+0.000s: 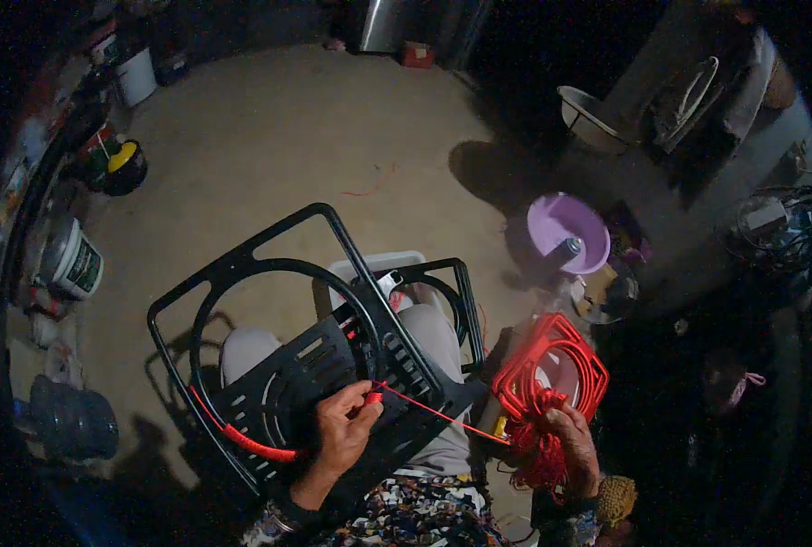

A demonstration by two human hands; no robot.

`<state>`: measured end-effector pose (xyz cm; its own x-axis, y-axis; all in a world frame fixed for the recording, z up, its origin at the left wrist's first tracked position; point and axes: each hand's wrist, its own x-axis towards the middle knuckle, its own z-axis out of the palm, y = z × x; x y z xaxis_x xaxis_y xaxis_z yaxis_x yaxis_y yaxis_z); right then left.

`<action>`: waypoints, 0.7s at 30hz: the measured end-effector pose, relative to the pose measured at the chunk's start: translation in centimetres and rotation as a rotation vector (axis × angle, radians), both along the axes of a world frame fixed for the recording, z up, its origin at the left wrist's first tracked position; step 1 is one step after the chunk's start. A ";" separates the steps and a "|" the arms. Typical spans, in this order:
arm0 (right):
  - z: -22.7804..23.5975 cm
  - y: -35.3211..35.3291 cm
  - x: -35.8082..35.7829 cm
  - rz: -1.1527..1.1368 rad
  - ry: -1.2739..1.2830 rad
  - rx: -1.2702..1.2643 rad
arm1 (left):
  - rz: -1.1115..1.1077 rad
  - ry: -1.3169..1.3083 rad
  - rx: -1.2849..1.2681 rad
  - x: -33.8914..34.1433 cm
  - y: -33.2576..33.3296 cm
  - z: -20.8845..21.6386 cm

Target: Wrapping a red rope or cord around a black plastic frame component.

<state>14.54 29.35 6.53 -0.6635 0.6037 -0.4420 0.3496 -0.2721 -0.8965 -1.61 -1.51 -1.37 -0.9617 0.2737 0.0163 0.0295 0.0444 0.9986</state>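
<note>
A black frame (310,211) with a round ring and a slotted panel rests tilted across my lap. Red cord is wound tightly round the ring's lower left part, making a red sleeve (258,444). My left hand (344,433) is over the panel, thumb and forefinger pinched on the red cord (433,412). That strand runs taut toward my right hand (572,448), whose fingers close round a hank of red cord (541,460). Right behind the hank is a red rounded-square piece (597,369) with looped strands; whether it is joined to the hank I cannot tell.
Beyond my knees stand a white tub (380,261) and a smaller black frame (468,305). A purple basin (541,219) with a can (568,248) is to the right. Leftward are a white bucket (80,264) and a large bottle (73,419). Cord scraps (370,190) lie on the floor.
</note>
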 end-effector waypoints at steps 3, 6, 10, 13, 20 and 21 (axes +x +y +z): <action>-1.1 -0.7 -1.1 0.080 0.045 0.004 | 0.059 0.108 -0.021 0.4 -0.1 -0.4; -0.3 -1.1 -1.1 0.237 -0.124 0.035 | 0.035 -0.004 -0.010 0.0 -0.1 1.6; 0.6 -3.4 -0.3 0.094 -0.012 0.066 | -0.006 0.022 -0.033 -0.2 -0.3 1.2; 1.7 -5.0 -1.3 0.031 -0.056 0.077 | 0.003 0.025 -0.006 -0.2 -0.5 0.4; 6.6 -6.9 -7.0 0.384 -0.120 0.187 | 0.036 0.069 0.018 0.4 -0.1 0.2; 7.3 -8.6 -8.1 0.446 -0.066 0.162 | 0.037 0.070 0.019 0.5 -0.1 0.0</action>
<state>6.42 20.75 13.81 -0.8469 0.3311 -0.4160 0.4585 0.0585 -0.8868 -1.10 -1.64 -1.33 -0.9675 0.2370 0.0883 0.0975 0.0276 0.9948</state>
